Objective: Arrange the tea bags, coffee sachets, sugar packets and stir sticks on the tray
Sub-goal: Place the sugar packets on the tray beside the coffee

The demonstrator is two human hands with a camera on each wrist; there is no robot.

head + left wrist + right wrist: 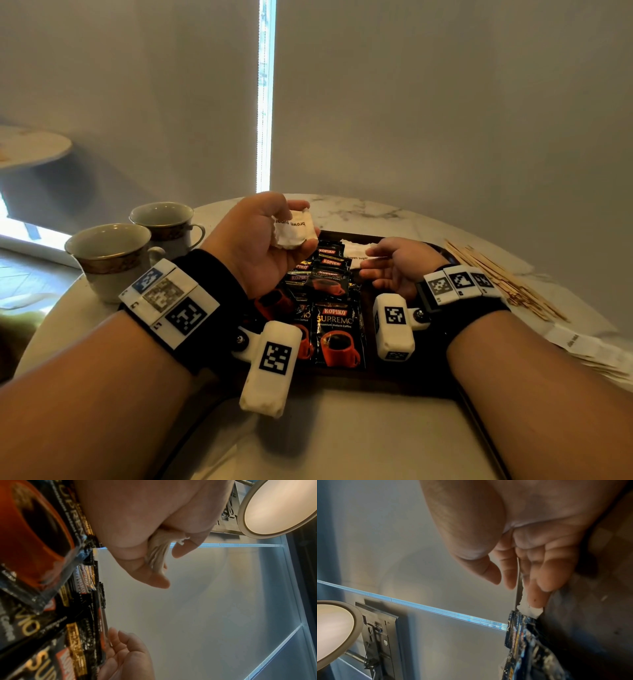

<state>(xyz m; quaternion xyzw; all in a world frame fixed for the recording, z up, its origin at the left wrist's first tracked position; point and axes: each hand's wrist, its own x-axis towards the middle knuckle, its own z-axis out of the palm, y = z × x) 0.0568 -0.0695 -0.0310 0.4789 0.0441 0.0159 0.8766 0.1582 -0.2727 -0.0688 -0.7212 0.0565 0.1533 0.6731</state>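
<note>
My left hand (298, 228) is raised over the dark tray (394, 383) and grips a small stack of white brown-sugar packets (294, 226); the left wrist view shows the stack (157, 555) edge-on between thumb and fingers. My right hand (368, 265) reaches across the tray's far part and pinches a single sugar packet (356, 256), seen as a thin edge (519, 588) between the fingers. Black coffee sachets (337, 329) lie overlapping in rows on the tray's left and middle. Wooden stir sticks (503, 277) lie on the table to the right of the tray.
Two gold-rimmed teacups (109, 253) (164, 219) stand on the round marble table (359, 209) left of the tray. More white packets (582, 342) lie at the table's right edge. A wall stands close behind the table.
</note>
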